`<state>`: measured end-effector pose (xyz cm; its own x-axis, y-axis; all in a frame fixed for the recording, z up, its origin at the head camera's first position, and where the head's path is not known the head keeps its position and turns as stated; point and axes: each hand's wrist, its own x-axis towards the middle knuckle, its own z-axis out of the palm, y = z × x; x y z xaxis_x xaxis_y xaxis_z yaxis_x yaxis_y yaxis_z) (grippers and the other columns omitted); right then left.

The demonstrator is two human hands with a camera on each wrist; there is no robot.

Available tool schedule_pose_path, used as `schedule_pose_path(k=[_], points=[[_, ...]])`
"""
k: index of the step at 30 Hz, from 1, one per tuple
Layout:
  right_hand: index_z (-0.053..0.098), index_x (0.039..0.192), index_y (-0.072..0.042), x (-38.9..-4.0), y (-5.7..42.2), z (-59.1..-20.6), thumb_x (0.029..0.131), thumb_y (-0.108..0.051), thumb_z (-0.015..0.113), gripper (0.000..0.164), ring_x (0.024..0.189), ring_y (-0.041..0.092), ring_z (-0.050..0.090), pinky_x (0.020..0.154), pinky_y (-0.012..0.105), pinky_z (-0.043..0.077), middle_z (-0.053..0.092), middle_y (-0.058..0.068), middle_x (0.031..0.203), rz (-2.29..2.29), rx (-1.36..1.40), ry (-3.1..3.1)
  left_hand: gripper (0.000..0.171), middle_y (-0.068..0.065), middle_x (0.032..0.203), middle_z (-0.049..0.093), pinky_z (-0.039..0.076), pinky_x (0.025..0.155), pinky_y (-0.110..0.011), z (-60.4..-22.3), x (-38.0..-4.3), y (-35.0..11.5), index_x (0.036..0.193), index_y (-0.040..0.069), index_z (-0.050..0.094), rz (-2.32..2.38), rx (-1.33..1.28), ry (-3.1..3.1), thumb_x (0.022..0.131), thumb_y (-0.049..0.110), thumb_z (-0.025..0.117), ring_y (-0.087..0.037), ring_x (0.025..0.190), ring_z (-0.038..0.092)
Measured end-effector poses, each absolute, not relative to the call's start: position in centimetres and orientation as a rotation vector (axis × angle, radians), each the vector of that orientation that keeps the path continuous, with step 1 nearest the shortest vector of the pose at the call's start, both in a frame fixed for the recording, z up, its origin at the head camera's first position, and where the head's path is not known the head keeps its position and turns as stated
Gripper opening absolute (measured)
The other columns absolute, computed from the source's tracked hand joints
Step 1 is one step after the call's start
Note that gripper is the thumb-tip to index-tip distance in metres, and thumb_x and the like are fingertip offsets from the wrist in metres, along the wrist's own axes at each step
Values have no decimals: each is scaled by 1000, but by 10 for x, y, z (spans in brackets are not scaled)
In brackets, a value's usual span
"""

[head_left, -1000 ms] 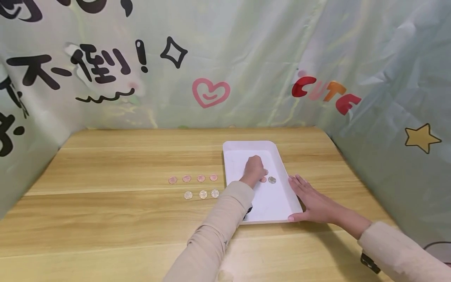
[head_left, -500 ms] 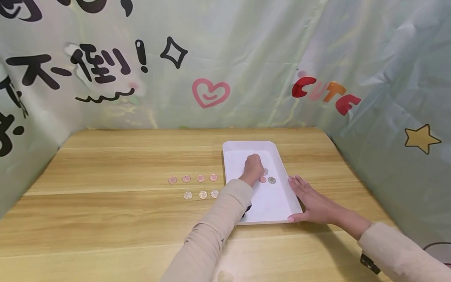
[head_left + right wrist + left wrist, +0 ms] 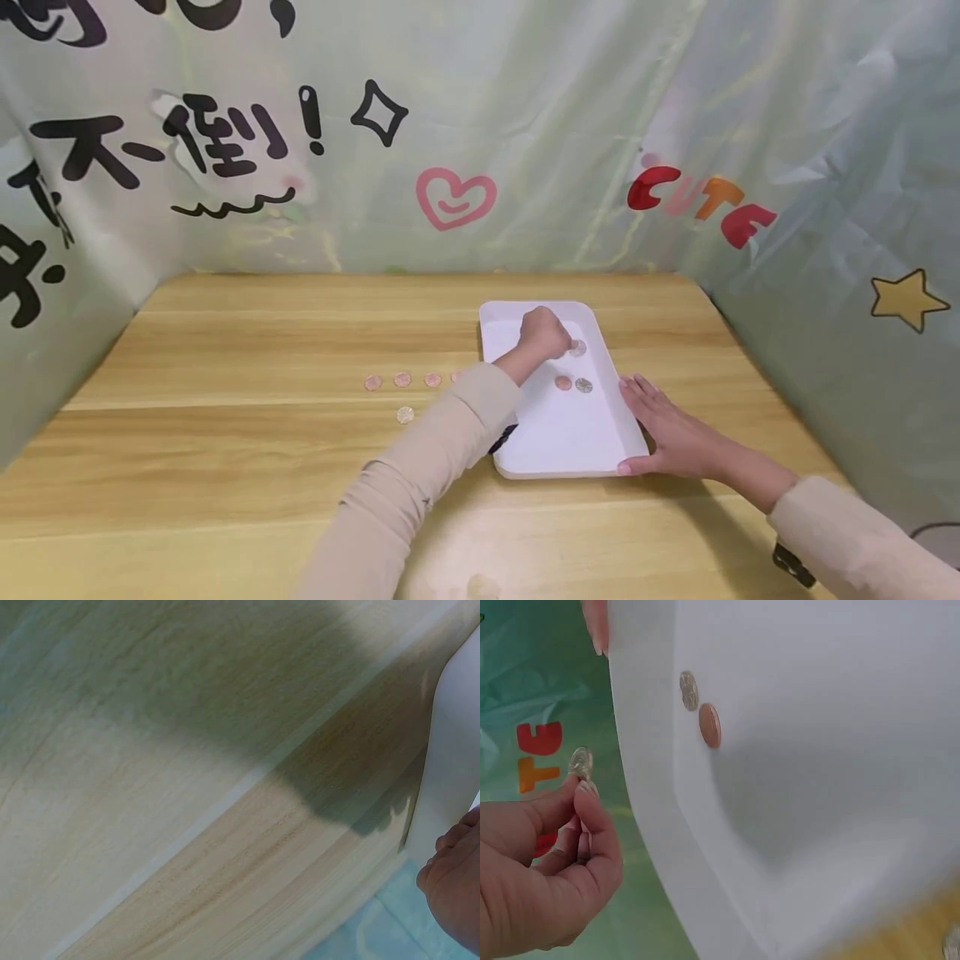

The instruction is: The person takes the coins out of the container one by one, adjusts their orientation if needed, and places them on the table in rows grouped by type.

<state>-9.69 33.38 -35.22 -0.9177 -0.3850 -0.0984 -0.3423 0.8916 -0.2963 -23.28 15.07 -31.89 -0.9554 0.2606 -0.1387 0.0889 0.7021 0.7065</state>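
Observation:
Over the white tray (image 3: 570,446), my left hand (image 3: 545,333) pinches a silver coin (image 3: 577,348) between thumb and fingertips. In the left wrist view that coin (image 3: 580,763) stands on edge above the left hand's fingers (image 3: 596,817). A copper coin (image 3: 563,382) and another silver coin (image 3: 584,385) lie side by side on the tray's floor. My right hand (image 3: 678,433) rests against the tray's near right corner, fingers along the right side and thumb at the front edge. The right wrist view shows only part of this hand (image 3: 457,881) beside the tray wall.
Left of the tray, several copper coins (image 3: 402,379) form a row on the wooden table (image 3: 225,467). Nearer lies a silver coin (image 3: 405,415); the left sleeve (image 3: 442,442) covers the spot to its right. A printed curtain (image 3: 525,125) encloses the table's back and sides.
My left hand has lifted and moved slightly away from me with the silver coin, which was beside the copper coin. The left sleeve now hides two silver coins on the table. The right hand stays put.

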Motion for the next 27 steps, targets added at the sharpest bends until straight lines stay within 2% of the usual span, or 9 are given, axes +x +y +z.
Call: schedule_pose_path(k=[4, 5, 8, 11, 16, 20, 23, 27], points=[[20, 142, 10, -94, 334, -353, 71, -58, 69, 110, 137, 46, 14, 117, 38, 12, 20, 30, 149, -411, -574, 2913, 15, -8, 74, 72, 43, 53, -13, -317, -230, 134, 75, 3, 74, 1195, 316, 2608, 81, 16, 71, -12, 60, 63], [20, 142, 10, -94, 334, -354, 71, -58, 69, 110, 137, 46, 15, 117, 31, 7, 20, 30, 148, -408, -578, 2919, 15, -8, 73, 72, 44, 53, -13, -318, -229, 130, 76, 3, 74, 1209, 321, 2599, 82, 16, 70, -11, 58, 61], [20, 142, 10, -94, 334, -354, 71, -58, 69, 110, 137, 46, 15, 108, 12, -6, 21, 31, 148, -404, -594, 2930, 15, -10, 72, 72, 45, 53, -14, -319, -229, 116, 76, 3, 74, 1273, 300, 2576, 83, 15, 68, -9, 53, 58], [20, 142, 11, -95, 333, -355, 71, -58, 69, 110, 137, 46, 16, 100, 5, -11, 21, 31, 148, -400, -603, 2933, 15, -11, 72, 71, 46, 53, -14, -321, -228, 101, 78, 2, 74, 1345, 295, 2564, 84, 15, 68, -7, 51, 55], [21, 141, 11, -96, 334, -356, 71, -58, 69, 110, 137, 46, 16, 101, 6, -11, 21, 31, 148, -392, -611, 2938, 17, -17, 75, 71, 44, 50, -15, -322, -225, 78, 79, -3, 72, 1513, 309, 2513, 84, 13, 68, -8, 52, 54], [21, 141, 12, -97, 334, -356, 71, -58, 69, 110, 137, 46, 16, 96, 1, -13, 22, 33, 147, -378, -634, 2947, 16, -19, 79, 70, 49, 52, -17, -327, -222, 64, 82, -5, 69, 1654, 294, 2469, 85, 10, 66, -22, 62, 64], [21, 140, 13, -97, 334, -355, 71, -59, 69, 111, 137, 46, 16, 94, 0, -14, 22, 33, 146, -373, -637, 2945, 16, -19, 77, 69, 52, 55, -19, -332, -219, 53, 81, -4, 69, 1701, 269, 2461, 86, 11, 65, -29, 70, 67], [21, 140, 13, -97, 334, -354, 71, -59, 68, 111, 137, 46, 15, 95, 1, -15, 22, 33, 147, -376, -639, 2937, 17, -14, 71, 67, 50, 54, -20, -335, -216, 36, 80, -3, 68, 1732, 223, 2457, 85, 13, 66, -28, 68, 65]])
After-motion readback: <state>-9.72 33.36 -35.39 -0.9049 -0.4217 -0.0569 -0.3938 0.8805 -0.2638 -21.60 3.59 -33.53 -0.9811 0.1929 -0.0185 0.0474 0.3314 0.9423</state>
